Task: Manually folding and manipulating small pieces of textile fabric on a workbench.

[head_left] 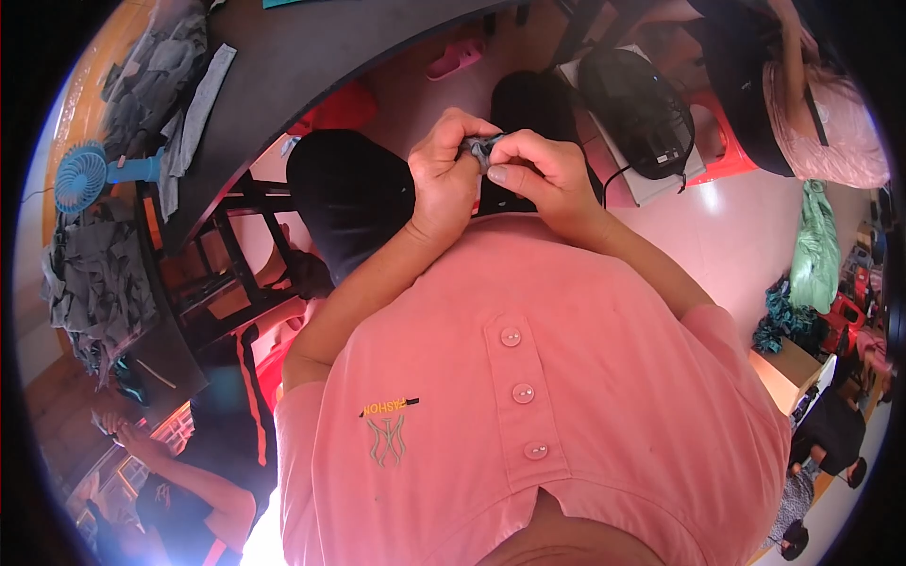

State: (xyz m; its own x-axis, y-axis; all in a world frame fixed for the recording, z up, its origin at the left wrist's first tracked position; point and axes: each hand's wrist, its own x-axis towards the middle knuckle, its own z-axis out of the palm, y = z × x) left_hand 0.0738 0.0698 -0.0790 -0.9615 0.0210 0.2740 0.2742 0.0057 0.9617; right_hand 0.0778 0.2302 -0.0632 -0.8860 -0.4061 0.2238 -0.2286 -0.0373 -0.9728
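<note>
In front of my chest, over my lap, both hands are close together. A small bunched piece of grey cloth (pixel 479 151) is pinched between them. My left hand (pixel 442 179) is closed on its left side, thumb and curled fingers pressed together. From the right, my right hand (pixel 547 174) grips the same cloth between thumb and forefinger. Most of the cloth is hidden by my fingers, so its full shape cannot be made out. My dark-trousered knee (pixel 349 198) is below the left hand.
A dark table (pixel 283 66) curves across the upper left, with grey cloth pieces (pixel 156 75) and a blue fan (pixel 83 176) by its edge. Near my right knee is a black mesh-like object (pixel 637 113). A pink slipper (pixel 456 58) lies on the floor. Other people sit on both sides.
</note>
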